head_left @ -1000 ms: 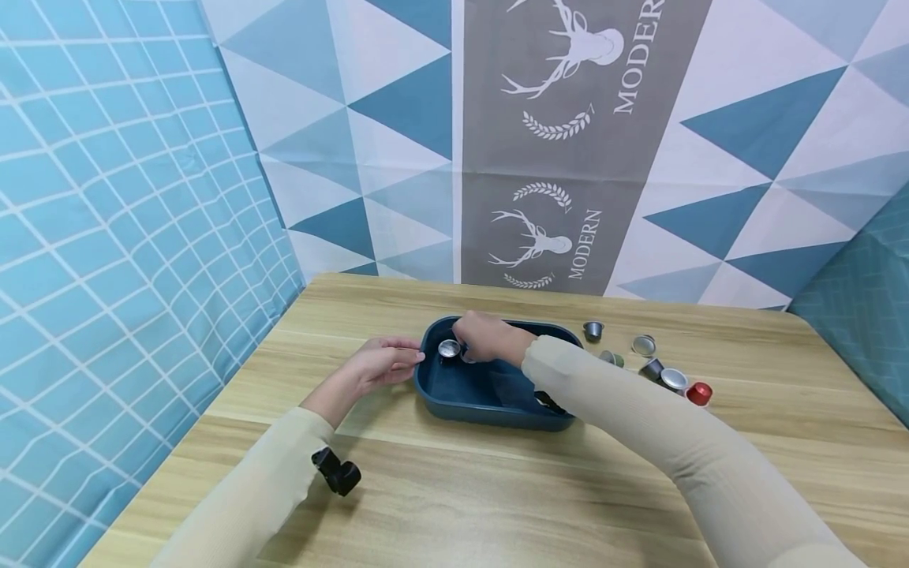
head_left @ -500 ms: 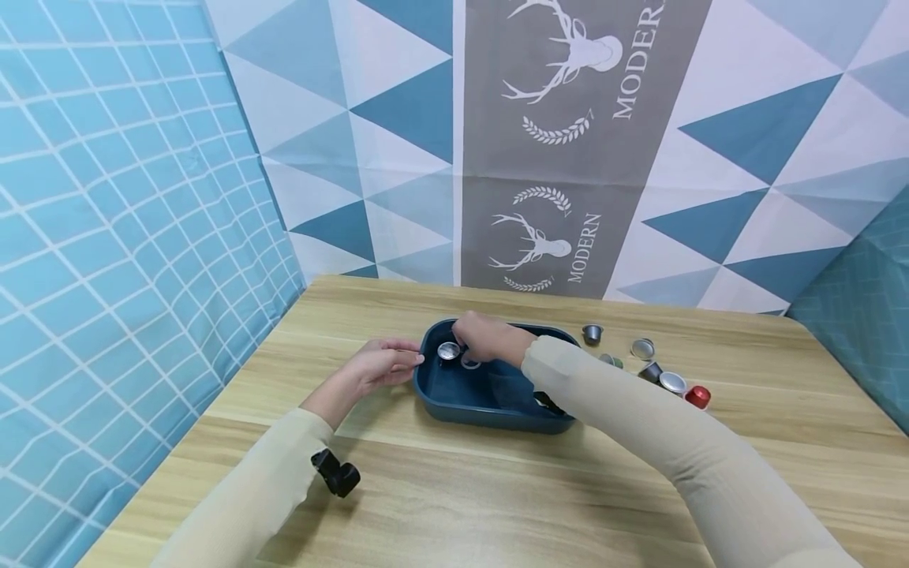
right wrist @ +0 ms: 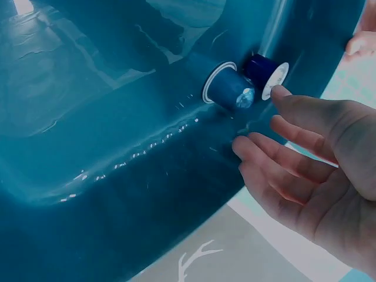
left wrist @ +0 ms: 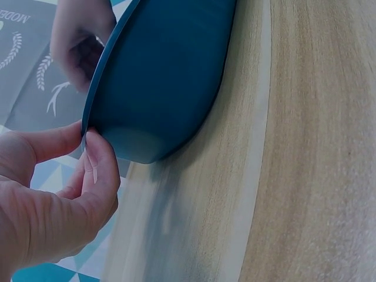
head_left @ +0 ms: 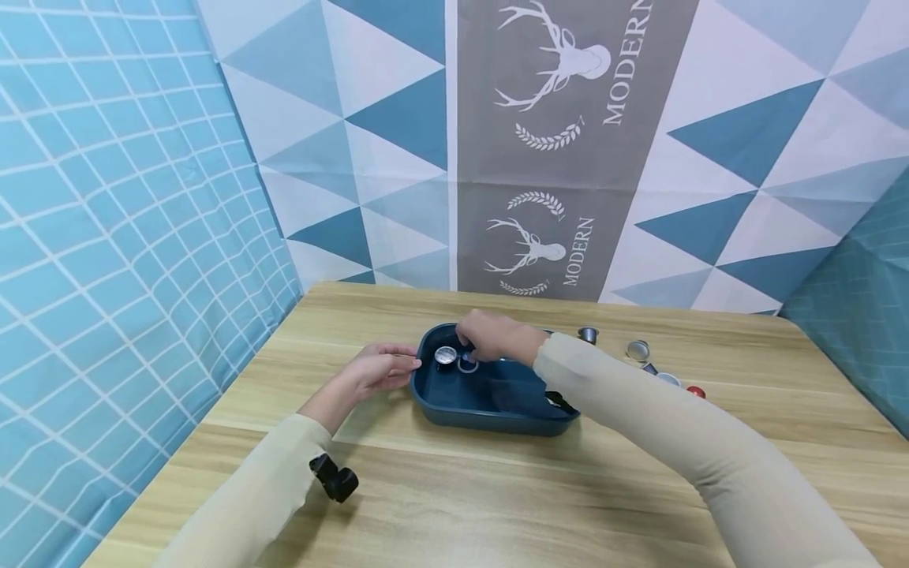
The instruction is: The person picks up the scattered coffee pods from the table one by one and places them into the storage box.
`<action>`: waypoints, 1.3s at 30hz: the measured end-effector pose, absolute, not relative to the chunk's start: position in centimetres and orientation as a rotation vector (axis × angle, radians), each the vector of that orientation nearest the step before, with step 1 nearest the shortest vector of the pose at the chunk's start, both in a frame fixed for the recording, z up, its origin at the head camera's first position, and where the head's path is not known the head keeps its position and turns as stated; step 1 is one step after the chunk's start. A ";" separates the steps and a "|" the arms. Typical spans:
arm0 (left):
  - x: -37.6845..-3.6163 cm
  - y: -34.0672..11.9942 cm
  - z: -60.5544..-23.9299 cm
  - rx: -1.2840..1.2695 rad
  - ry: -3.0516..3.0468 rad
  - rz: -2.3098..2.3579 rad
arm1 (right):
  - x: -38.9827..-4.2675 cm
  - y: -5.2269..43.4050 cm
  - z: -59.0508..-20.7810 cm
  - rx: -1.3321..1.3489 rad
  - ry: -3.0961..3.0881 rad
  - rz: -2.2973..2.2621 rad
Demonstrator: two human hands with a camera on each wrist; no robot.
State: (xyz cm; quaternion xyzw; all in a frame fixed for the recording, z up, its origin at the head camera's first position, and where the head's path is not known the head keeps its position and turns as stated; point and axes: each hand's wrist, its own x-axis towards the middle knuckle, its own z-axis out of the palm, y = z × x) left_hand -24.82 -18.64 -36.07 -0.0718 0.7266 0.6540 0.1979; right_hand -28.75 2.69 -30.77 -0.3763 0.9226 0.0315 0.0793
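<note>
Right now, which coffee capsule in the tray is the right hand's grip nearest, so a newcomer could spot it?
Find the dark blue tray in the middle of the wooden table. In its far left corner two capsules sit side by side below the right hand. It is the blue capsule standing foil-down, dome up, by the fingertips; its neighbour shows its silver foil upward.

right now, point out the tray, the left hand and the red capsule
tray (head_left: 490, 414), head view, on its near outer wall
left hand (head_left: 375, 369), head view, on the back of the hand
red capsule (head_left: 695, 391), head view, on its visible side
</note>
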 end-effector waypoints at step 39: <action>-24.9 -18.7 -36.3 -0.198 2.029 1.848 | -25.9 9.2 -32.1 -1.463 2.982 -0.195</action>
